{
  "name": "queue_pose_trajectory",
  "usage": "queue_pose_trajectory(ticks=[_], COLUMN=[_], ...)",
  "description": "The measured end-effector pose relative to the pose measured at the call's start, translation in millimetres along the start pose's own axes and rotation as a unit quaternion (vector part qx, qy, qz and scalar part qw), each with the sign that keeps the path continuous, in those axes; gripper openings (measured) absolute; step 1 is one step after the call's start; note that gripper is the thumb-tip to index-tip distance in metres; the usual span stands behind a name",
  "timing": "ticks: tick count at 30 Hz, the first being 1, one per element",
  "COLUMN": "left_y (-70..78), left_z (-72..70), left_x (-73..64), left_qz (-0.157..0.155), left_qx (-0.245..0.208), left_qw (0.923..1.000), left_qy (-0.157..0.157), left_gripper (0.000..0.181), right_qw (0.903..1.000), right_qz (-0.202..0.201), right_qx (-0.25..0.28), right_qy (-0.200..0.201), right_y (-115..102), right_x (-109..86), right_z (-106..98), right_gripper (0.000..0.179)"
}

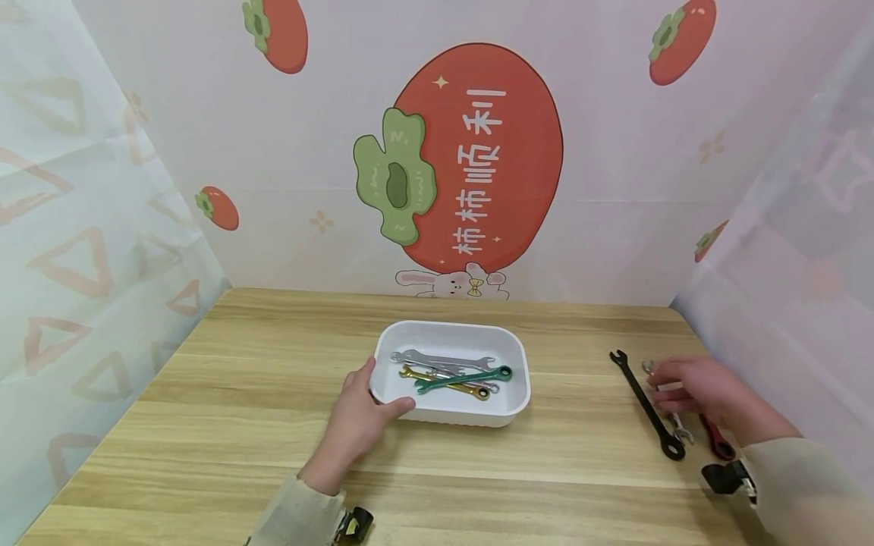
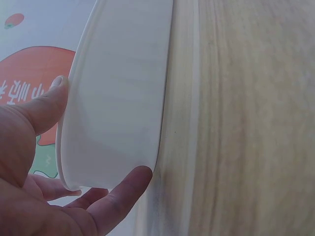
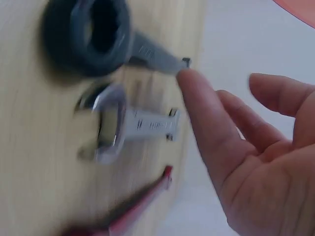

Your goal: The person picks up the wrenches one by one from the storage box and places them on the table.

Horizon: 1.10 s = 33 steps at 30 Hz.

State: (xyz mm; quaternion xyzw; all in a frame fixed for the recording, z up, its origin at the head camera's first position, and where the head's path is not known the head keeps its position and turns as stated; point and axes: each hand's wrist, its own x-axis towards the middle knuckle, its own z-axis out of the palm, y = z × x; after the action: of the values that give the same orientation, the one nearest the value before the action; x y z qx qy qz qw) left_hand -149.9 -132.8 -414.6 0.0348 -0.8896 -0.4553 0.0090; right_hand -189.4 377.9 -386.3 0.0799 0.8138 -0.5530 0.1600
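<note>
My left hand [image 1: 358,417] grips the near left corner of a white plastic tray [image 1: 451,417]. In the left wrist view its thumb lies at the rim and its fingers reach round the tray's end wall [image 2: 118,98]. Inside the tray a green wrench [image 1: 464,378] lies across a gold wrench [image 1: 437,377] and several silver ones [image 1: 447,359]. On the right, my right hand [image 1: 703,394] hovers over a silver wrench [image 1: 681,431], fingers apart and holding nothing. A black wrench [image 1: 645,402] lies left of it, a red wrench [image 1: 717,440] to its right, partly hidden by the hand.
A wooden table [image 1: 205,409] carries everything. Behind it stands a printed backdrop [image 1: 307,250] with persimmon drawings, and pale sheets [image 1: 102,227] close off both sides.
</note>
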Motion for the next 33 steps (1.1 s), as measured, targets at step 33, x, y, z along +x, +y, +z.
queue_pose_trajectory(ticks=[33], left_y=[0.6], left_z=[0.2], left_x=[1.2], left_qz=[-0.003], left_qx=[0.001], left_qw=[1.0000], left_qy=[-0.003], left_gripper=[0.102], right_qw=[0.7651], right_qz=[-0.172], right_qx=[0.516], right_qy=[-0.345], right_y=[-108.1], right_x=[18.8], right_z=[100.1], right_gripper=[0.081])
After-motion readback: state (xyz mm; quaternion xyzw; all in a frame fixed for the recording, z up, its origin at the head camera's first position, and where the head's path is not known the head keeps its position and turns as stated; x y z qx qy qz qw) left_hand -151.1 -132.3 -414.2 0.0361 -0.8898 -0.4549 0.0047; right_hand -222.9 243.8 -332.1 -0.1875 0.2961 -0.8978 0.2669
